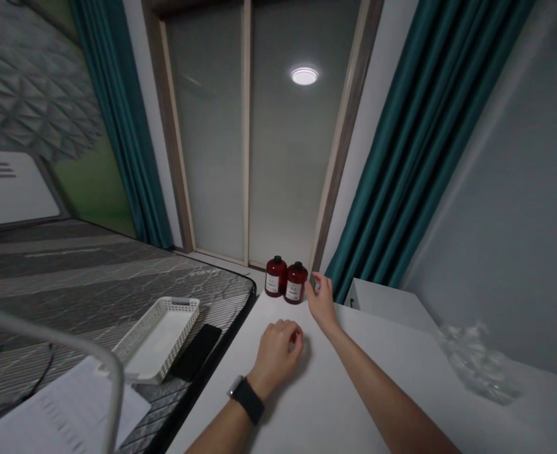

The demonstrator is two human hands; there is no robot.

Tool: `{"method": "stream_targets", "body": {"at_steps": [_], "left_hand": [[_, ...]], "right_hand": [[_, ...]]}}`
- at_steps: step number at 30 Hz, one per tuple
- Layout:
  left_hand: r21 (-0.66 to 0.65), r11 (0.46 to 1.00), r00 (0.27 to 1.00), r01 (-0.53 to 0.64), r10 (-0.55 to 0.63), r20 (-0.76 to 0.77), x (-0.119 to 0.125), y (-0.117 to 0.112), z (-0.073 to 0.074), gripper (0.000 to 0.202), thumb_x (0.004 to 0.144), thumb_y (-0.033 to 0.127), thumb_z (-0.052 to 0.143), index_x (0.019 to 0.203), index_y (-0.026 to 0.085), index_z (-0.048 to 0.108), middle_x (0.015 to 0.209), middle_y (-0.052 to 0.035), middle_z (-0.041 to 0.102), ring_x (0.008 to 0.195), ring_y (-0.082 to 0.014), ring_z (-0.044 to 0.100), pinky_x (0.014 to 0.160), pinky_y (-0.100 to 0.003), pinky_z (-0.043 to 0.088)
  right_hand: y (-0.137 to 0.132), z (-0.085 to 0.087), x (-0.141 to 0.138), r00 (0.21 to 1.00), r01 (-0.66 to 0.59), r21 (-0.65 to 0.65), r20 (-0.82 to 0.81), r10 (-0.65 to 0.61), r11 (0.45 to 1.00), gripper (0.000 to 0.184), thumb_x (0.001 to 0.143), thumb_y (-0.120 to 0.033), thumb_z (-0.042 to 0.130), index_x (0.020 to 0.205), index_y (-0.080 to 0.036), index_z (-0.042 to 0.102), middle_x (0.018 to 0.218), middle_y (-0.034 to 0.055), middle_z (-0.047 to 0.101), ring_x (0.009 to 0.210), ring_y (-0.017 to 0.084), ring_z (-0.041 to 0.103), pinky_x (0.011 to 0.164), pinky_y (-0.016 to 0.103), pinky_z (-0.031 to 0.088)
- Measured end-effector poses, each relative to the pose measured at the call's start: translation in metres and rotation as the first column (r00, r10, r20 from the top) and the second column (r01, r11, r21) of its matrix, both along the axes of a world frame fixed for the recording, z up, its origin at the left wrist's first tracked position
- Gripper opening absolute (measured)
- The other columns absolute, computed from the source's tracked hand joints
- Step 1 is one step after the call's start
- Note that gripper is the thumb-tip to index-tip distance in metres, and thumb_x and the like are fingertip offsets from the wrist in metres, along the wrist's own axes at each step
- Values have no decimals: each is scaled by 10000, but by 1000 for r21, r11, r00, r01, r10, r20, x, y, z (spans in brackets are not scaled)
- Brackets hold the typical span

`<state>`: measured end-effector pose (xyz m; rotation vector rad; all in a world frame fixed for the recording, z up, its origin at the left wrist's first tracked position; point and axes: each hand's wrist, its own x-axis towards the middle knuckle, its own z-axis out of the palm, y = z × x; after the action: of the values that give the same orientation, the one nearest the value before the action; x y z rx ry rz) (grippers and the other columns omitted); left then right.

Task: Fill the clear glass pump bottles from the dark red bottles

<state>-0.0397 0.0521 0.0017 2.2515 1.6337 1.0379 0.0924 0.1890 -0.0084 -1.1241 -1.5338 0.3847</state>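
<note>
Standing close together by the wall at the far end of the tabletop (354, 403), two dark red bottles (281, 277) are just beside the right hand (322, 301), its grip half open and empty; the left hand (275, 356) rests curled (whether it holds something small, I cannot tell).

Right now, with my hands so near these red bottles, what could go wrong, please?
The right hand is almost touching the dark red bottle, so a small bump could tip it against the second bottle. A tipped bottle might also roll across the white tabletop and drop onto the mattress beside it.
</note>
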Motion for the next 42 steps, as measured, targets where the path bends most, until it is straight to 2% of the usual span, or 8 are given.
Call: {"method": "stream_targets", "body": {"at_steps": [6,14,20,24,29,35,38,42], "left_hand": [[-40,998,995,-55,58,76,-5,5,0,135,882,143,512,842,189,633,793,-44,682,765,-219,612,733,-349,402],[-40,991,972,-127,133,192,-3,4,1,164,859,117,477,918,182,615,819,-28,648,781,-196,607,740,-318,427],[-19,989,960,-146,146,238,-6,8,-1,165,855,121,472,919,186,610,806,-20,640,746,-187,602,708,-298,426],[5,984,955,-179,172,243,-10,10,-2,164,855,124,469,889,186,617,778,-15,638,726,-183,597,684,-289,412],[22,977,941,-213,199,272,-13,12,-3,153,859,131,472,866,189,614,774,-10,644,717,-178,600,676,-285,408],[22,971,919,-237,217,328,-17,14,-2,152,861,147,465,907,197,600,798,-14,635,742,-190,599,686,-298,440],[64,958,900,-279,238,364,-21,17,-2,195,849,156,483,1008,191,590,904,-44,621,843,-220,599,778,-359,482],[102,934,857,-342,265,442,-25,23,-7,388,827,170,524,1215,184,522,1176,-120,545,1112,-284,550,890,-436,498]], "right_hand": [[41,22,-18,997,-15,-9,80,16,1000,414,912,-389,503,1271,-194,569,1289,145,556,1229,271,526,1054,454,428],[47,36,-19,947,-49,-69,313,68,996,407,904,-373,499,1260,-189,572,1221,118,633,1124,244,614,970,404,487],[49,84,-31,758,-178,-61,628,177,982,390,957,-381,502,1310,-232,579,1327,112,615,1256,280,535,1082,470,370],[55,104,-53,591,-248,-126,766,253,961,349,1002,-362,477,1322,-277,587,1338,95,629,1226,269,568,1052,454,414],[60,106,-64,463,-240,-223,829,313,945,302,977,-343,592,1242,-198,600,1274,94,620,1057,228,646,895,439,560],[48,108,-57,418,-245,-246,846,331,938,271,997,-337,555,1229,-206,607,1243,87,636,1046,227,653,888,426,557],[32,108,-49,417,-243,-240,849,324,940,284,1049,-324,404,1204,-247,630,1161,84,682,1030,244,671,868,383,525],[3,108,-33,418,-234,-238,851,318,943,317,1050,-336,367,1230,-271,621,1188,87,680,1059,251,664,853,345,489]]}}
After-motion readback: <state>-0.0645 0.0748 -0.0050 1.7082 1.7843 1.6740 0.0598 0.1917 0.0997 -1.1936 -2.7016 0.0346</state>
